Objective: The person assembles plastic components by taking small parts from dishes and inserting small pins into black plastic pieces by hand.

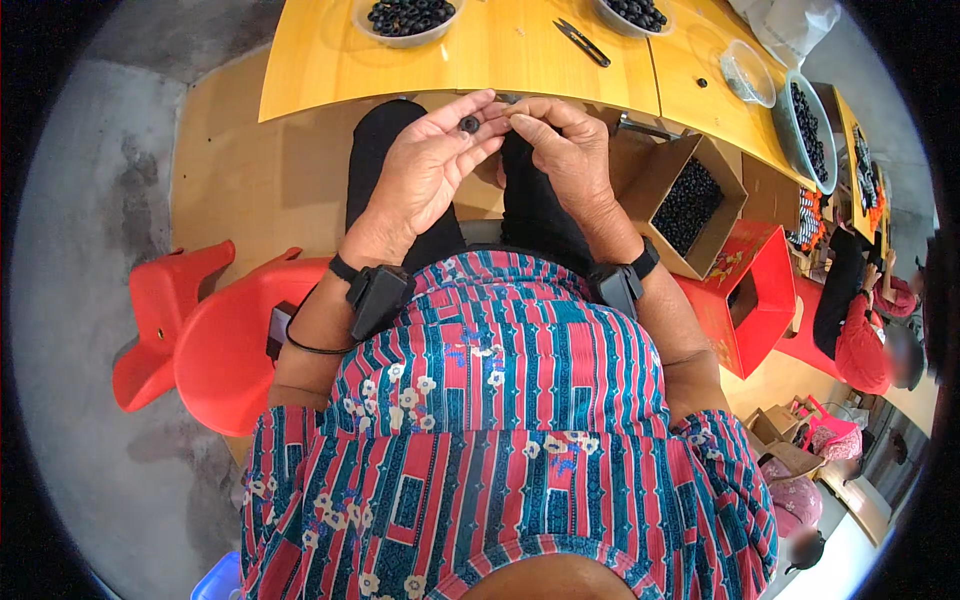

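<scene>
My left hand (420, 165) is turned palm up above my lap, just off the table's near edge. A small round black piece with a dark centre (469, 124) rests in its bent fingers. Close against the left fingertips, my right hand (572, 158) pinches thumb and forefinger together. Whatever is in that pinch is too small to make out. Beyond the hands, a pair of black thread snips (582, 43) lies on the yellow table (500, 55). Two bowls of black pieces stand at the far side, a left bowl (405, 41) and a right bowl (630, 28).
A clear tub (748, 74) and a pale basin (830, 180) of black pieces stand on the table's right. Below are a cardboard box (650, 185) of black pieces and a red box (740, 340). Red stools (225, 345) stand left. Other people sit far right.
</scene>
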Action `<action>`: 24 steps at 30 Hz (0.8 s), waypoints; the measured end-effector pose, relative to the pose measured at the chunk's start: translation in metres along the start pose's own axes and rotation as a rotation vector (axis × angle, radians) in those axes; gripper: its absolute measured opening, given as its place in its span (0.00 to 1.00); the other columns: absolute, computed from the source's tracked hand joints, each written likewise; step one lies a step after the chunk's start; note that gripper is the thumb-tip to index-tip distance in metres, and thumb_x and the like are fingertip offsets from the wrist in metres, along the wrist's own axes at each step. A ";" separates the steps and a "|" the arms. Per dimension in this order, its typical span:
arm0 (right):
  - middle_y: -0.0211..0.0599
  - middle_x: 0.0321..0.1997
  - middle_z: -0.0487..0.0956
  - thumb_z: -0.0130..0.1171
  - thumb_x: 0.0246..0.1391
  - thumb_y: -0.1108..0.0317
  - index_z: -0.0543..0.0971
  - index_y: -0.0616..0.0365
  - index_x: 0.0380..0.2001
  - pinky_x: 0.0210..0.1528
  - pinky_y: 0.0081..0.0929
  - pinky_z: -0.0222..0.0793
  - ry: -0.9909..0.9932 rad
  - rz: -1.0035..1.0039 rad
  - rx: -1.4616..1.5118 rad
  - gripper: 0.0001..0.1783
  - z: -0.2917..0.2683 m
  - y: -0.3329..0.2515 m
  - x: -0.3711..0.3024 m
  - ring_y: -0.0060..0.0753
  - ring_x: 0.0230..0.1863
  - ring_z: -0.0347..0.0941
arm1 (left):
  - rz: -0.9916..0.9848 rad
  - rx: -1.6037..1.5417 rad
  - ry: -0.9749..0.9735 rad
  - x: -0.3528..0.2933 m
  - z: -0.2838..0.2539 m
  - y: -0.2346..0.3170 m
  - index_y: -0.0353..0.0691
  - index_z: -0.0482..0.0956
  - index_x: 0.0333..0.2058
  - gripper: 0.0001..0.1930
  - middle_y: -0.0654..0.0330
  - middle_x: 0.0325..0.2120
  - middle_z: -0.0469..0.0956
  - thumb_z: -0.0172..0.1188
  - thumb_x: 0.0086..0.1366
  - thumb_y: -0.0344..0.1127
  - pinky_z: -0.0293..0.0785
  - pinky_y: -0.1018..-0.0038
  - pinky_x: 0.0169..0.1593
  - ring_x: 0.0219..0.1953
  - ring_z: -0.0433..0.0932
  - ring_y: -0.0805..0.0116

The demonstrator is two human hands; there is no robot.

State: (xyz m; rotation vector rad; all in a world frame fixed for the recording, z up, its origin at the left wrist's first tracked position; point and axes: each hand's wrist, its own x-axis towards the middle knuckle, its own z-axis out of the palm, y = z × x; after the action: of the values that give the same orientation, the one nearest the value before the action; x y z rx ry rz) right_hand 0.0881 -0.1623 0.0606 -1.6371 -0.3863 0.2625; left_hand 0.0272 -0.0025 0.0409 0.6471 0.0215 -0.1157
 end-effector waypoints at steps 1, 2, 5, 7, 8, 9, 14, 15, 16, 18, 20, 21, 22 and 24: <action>0.31 0.31 0.81 0.56 0.51 0.75 0.80 0.65 0.31 0.39 0.16 0.69 -0.035 -0.033 0.026 0.06 0.000 0.000 0.001 0.16 0.34 0.73 | 0.011 0.038 0.013 0.000 0.002 0.000 0.24 0.56 0.57 0.22 0.49 0.53 0.65 0.43 0.63 0.22 0.68 0.74 0.56 0.53 0.69 0.63; 0.31 0.31 0.81 0.56 0.52 0.75 0.80 0.66 0.32 0.39 0.17 0.70 -0.070 -0.064 0.053 0.06 0.000 -0.001 0.000 0.17 0.34 0.74 | 0.010 0.039 0.013 0.000 0.003 0.000 0.24 0.56 0.57 0.22 0.49 0.53 0.65 0.43 0.63 0.22 0.68 0.74 0.56 0.53 0.69 0.63; 0.33 0.32 0.81 0.55 0.52 0.75 0.80 0.66 0.33 0.40 0.16 0.71 -0.088 -0.042 0.038 0.07 0.002 -0.001 0.000 0.17 0.35 0.74 | 0.053 0.095 0.067 0.000 0.007 -0.002 0.24 0.60 0.55 0.20 0.48 0.49 0.69 0.44 0.63 0.22 0.70 0.73 0.54 0.50 0.72 0.64; 0.32 0.32 0.81 0.55 0.52 0.75 0.80 0.65 0.34 0.38 0.16 0.71 -0.103 -0.016 0.075 0.07 0.003 0.000 -0.001 0.16 0.34 0.74 | 0.062 0.191 0.116 -0.001 0.008 -0.003 0.27 0.62 0.55 0.20 0.51 0.46 0.71 0.46 0.64 0.23 0.73 0.76 0.50 0.46 0.74 0.67; 0.32 0.32 0.81 0.56 0.52 0.75 0.80 0.65 0.34 0.37 0.15 0.71 -0.117 0.008 0.112 0.07 0.003 0.001 -0.001 0.15 0.33 0.74 | 0.063 0.192 0.115 -0.001 0.007 -0.003 0.27 0.62 0.55 0.20 0.51 0.46 0.71 0.46 0.64 0.23 0.73 0.76 0.50 0.46 0.74 0.67; 0.32 0.32 0.81 0.56 0.52 0.75 0.80 0.65 0.34 0.37 0.15 0.71 -0.117 0.006 0.112 0.07 0.003 0.003 -0.001 0.15 0.33 0.74 | 0.077 0.228 0.117 -0.001 0.005 -0.004 0.28 0.63 0.54 0.19 0.52 0.45 0.71 0.47 0.63 0.23 0.73 0.77 0.48 0.44 0.74 0.69; 0.30 0.30 0.81 0.57 0.51 0.74 0.81 0.63 0.33 0.33 0.12 0.69 -0.071 0.004 0.018 0.07 0.002 0.006 -0.001 0.14 0.32 0.73 | 0.144 0.373 0.158 0.000 0.003 -0.007 0.31 0.68 0.50 0.17 0.56 0.41 0.74 0.52 0.61 0.23 0.74 0.81 0.42 0.37 0.75 0.74; 0.30 0.30 0.81 0.57 0.51 0.74 0.81 0.63 0.33 0.33 0.12 0.69 -0.071 0.004 0.018 0.07 0.001 0.006 -0.002 0.14 0.32 0.73 | 0.154 0.421 0.164 -0.001 0.002 -0.006 0.31 0.69 0.48 0.15 0.57 0.39 0.75 0.53 0.61 0.24 0.74 0.81 0.40 0.36 0.75 0.75; 0.29 0.29 0.81 0.57 0.51 0.74 0.81 0.62 0.33 0.30 0.11 0.68 -0.065 0.039 0.043 0.07 0.001 0.006 -0.002 0.13 0.30 0.72 | 0.164 0.468 0.170 -0.001 0.002 -0.006 0.31 0.71 0.45 0.14 0.58 0.38 0.75 0.55 0.60 0.24 0.74 0.81 0.39 0.35 0.75 0.76; 0.28 0.29 0.80 0.58 0.51 0.74 0.81 0.61 0.33 0.28 0.11 0.67 -0.059 0.077 0.067 0.06 0.002 0.006 -0.003 0.13 0.28 0.71 | 0.156 0.477 0.183 -0.002 0.003 -0.004 0.31 0.71 0.45 0.14 0.58 0.37 0.76 0.56 0.60 0.25 0.74 0.82 0.38 0.34 0.75 0.76; 0.26 0.27 0.80 0.58 0.51 0.72 0.81 0.60 0.33 0.23 0.11 0.63 -0.022 0.027 0.189 0.07 0.003 0.006 -0.002 0.11 0.24 0.68 | 0.150 0.484 0.197 -0.002 0.002 -0.005 0.31 0.72 0.45 0.15 0.59 0.35 0.76 0.57 0.59 0.26 0.74 0.82 0.38 0.33 0.75 0.77; 0.26 0.27 0.80 0.58 0.51 0.72 0.81 0.60 0.33 0.23 0.11 0.63 -0.023 0.027 0.187 0.07 0.001 0.006 -0.001 0.11 0.24 0.68 | 0.153 0.461 0.194 -0.001 0.000 -0.005 0.31 0.72 0.46 0.15 0.59 0.34 0.77 0.58 0.60 0.28 0.74 0.82 0.38 0.33 0.75 0.77; 0.25 0.26 0.79 0.58 0.51 0.72 0.81 0.60 0.34 0.22 0.11 0.62 -0.028 0.043 0.164 0.07 -0.001 0.004 0.000 0.11 0.22 0.67 | 0.156 0.438 0.192 0.000 -0.002 -0.007 0.30 0.72 0.47 0.16 0.59 0.34 0.77 0.58 0.60 0.30 0.73 0.82 0.38 0.32 0.74 0.77; 0.25 0.26 0.79 0.59 0.51 0.72 0.81 0.60 0.34 0.21 0.11 0.61 -0.033 0.060 0.140 0.07 -0.001 0.004 0.000 0.10 0.21 0.65 | 0.144 0.395 0.184 0.000 -0.005 -0.009 0.30 0.71 0.48 0.17 0.60 0.34 0.76 0.57 0.62 0.31 0.73 0.83 0.38 0.32 0.74 0.78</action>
State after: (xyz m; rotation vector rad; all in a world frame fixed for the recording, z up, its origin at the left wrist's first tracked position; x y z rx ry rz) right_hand 0.0889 -0.1637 0.0569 -1.5100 -0.3366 0.3541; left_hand 0.0265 -0.0064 0.0316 1.0494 0.1314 0.0815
